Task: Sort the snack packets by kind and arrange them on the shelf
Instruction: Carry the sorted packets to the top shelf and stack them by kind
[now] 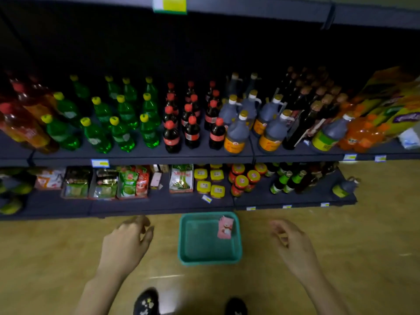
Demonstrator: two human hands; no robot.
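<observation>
One pink snack packet [225, 227] is seen leaning in the far right corner of the teal basket [188, 258], its long axis nearly upright. It lies between the hands, nearer the right hand [293, 244] than the left hand [127, 242]. Each grip is loosely curled, with nothing held. The basket is set on the tan floor [341, 223], just before the lower shelf [159, 208], where boxed packets [128, 184] are lined up.

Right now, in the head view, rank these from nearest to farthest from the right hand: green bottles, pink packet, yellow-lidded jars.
1. Pink packet, in the teal basket, left of the right hand.
2. Yellow-lidded jars, lower shelf.
3. Green bottles, shelf above, far left.
</observation>
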